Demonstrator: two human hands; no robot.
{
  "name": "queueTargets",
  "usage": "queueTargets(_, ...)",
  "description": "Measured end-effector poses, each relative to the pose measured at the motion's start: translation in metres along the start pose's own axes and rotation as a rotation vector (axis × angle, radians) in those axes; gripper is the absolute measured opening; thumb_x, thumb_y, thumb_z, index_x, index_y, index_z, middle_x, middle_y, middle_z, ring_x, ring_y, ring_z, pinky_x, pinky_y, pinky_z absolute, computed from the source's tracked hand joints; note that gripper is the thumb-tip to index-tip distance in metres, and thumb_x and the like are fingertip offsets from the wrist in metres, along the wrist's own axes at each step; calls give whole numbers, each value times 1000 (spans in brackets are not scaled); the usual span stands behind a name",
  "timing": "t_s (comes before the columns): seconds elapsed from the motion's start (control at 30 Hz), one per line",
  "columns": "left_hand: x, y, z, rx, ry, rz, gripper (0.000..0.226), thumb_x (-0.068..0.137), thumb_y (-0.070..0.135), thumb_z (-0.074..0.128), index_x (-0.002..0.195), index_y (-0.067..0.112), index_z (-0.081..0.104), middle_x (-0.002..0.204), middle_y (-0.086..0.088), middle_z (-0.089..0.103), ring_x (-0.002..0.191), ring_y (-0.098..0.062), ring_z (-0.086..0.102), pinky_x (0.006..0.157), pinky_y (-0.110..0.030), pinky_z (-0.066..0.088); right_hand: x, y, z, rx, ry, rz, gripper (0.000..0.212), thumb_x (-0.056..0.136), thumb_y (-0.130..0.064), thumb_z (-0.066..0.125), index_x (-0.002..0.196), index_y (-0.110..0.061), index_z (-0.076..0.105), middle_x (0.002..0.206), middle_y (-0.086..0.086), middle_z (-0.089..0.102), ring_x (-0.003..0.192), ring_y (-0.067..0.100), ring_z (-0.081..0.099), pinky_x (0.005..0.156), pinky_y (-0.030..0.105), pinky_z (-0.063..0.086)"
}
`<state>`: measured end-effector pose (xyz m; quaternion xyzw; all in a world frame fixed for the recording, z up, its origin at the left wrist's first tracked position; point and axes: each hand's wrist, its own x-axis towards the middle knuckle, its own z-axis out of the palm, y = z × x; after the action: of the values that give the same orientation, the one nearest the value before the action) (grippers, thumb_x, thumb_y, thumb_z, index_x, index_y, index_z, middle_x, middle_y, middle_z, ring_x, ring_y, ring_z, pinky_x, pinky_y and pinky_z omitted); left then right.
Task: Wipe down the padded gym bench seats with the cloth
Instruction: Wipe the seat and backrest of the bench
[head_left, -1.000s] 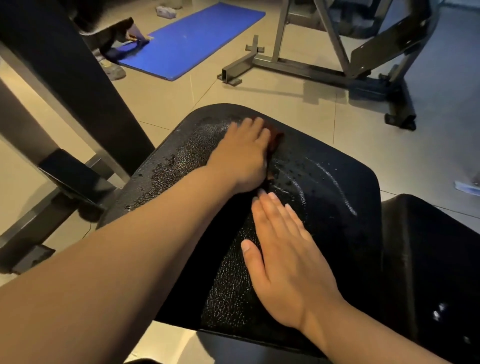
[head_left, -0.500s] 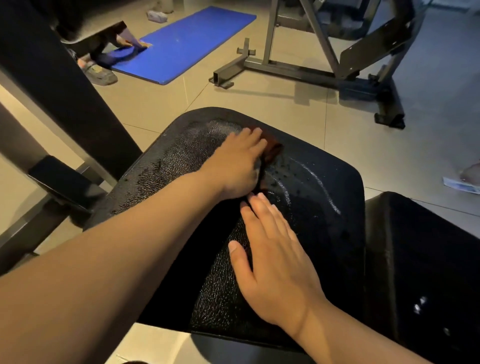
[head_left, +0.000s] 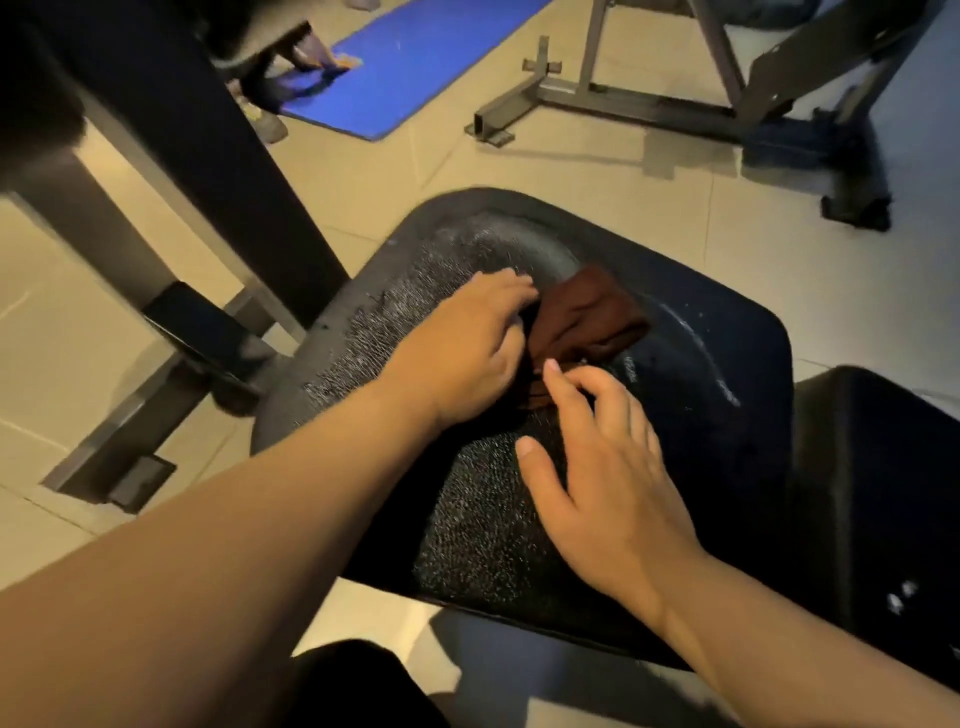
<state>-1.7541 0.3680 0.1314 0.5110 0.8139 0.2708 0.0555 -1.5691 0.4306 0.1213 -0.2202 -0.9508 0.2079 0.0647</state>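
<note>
- Head view, looking down: lands on the black padded seat (head_left: 701, 364), rounded at the far end, broad at the near end, glistening with fine speckles down its left side and near middle.
- Spots the cloth (head_left: 587, 317) right there on the far middle of the seat, dark brown, bunched into folds, lying on the pad between the two sets of fingertips.
- Picks out the left hand (head_left: 462, 353), stretched in from the lower left, palm down over the seat, just left of the cloth.
- Finds its fingers (head_left: 504, 293) curled inward, narrow, dug into the cloth's left edge and gripping the folds there.
- Picks out the right hand (head_left: 608, 467) too, stretched in from the lower right, resting on the pad just this side of the cloth.
- Shows its thumb (head_left: 540, 470) spread out to the left across the pad, the other fingers bent at the knuckles, tips at the cloth's near edge, touching it.
- Cannot tell whether pinching the fabric or only touching it: too blurred at the tips.
- Catches a second black pad (head_left: 883, 493) just right of the seat, a thin gap between the two.
- Takes in a black slanted beam (head_left: 182, 156) at the upper left, passing behind the seat's left edge, above pale floor tiles (head_left: 571, 171).
- Notes a blue mat (head_left: 415, 67) flat on the floor at the top, well apart from the seat, and a grey metal frame (head_left: 649, 98) standing to its right.
- Glimpses a shoe (head_left: 267, 127) at the mat's near corner, blurred.
</note>
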Motion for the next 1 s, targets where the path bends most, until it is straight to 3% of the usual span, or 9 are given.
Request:
queueTargets(0.07,-4,1,-3,-7,20,-5,67,86,36,24,132,2,58,143,-14,54,141,-26,40,120,-31,21,19,-7,-4,167,52,177,51,98,-55,38,137,-23,46,147,-3,26,142,18,23,116,37,23)
queueTargets(0.17,-4,-2,-6,-36,8,-29,74,85,43,22,137,1,56,147,-13,51,143,-24,36,118,-25,18,71,-24,-8,362,115,407,37,99,-53,46,114,-19,48,145,5,29,137,29,32,115,44,29)
queueTargets(0.37,-2,-1,-9,-39,3,-29,60,90,34,30,136,6,56,150,-11,48,145,-21,33,118,-24,18,77,-21,-3,13,118,94,49,100,-22,44,146,-30,30,136,7,31,128,29,32,117,44,16)
queueTargets(0.47,-1,-2,-7,2,-4,11,56,91,31,33,137,10,55,152,-7,45,146,-20,31,120,-25,15,55,19,-18,-223,152,50,54,89,-20,43,142,-22,46,123,9,43,117,32,42,107,46,24)
queueTargets(0.6,8,-6,-2,188,-81,79,64,89,30,35,151,14,41,160,-2,32,151,-15,19,124,-31,4,85,44,-44,96,56,249,40,89,-3,50,127,-13,48,157,9,25,147,28,23,123,44,19)
queueTargets(0.67,11,-6,-1,226,-101,88,67,87,29,35,152,14,38,162,-2,29,151,-15,18,125,-34,4,100,26,-39,165,25,164,54,90,-2,48,142,-14,42,163,6,21,150,25,20,124,42,18)
queueTargets(0.77,11,-6,0,211,-116,105,71,84,29,31,153,14,36,162,-2,29,151,-17,19,124,-34,3,83,2,-22,110,4,-7,70,96,-9,45,160,-21,19,163,5,19,151,23,12,125,40,15)
queueTargets(0.87,11,-7,1,195,-101,97,72,85,34,23,153,15,37,162,-2,29,151,-16,18,122,-29,-1,42,18,-25,-5,-58,-96,67,100,-19,44,160,-32,17,157,0,16,144,20,12,121,40,19)
queueTargets(1.0,12,-6,1,236,-90,88,64,92,33,29,153,17,36,163,2,25,152,-11,15,121,-25,-5,51,68,-41,-88,-17,30,69,97,-13,45,160,-31,21,161,4,19,148,26,14,124,42,11)
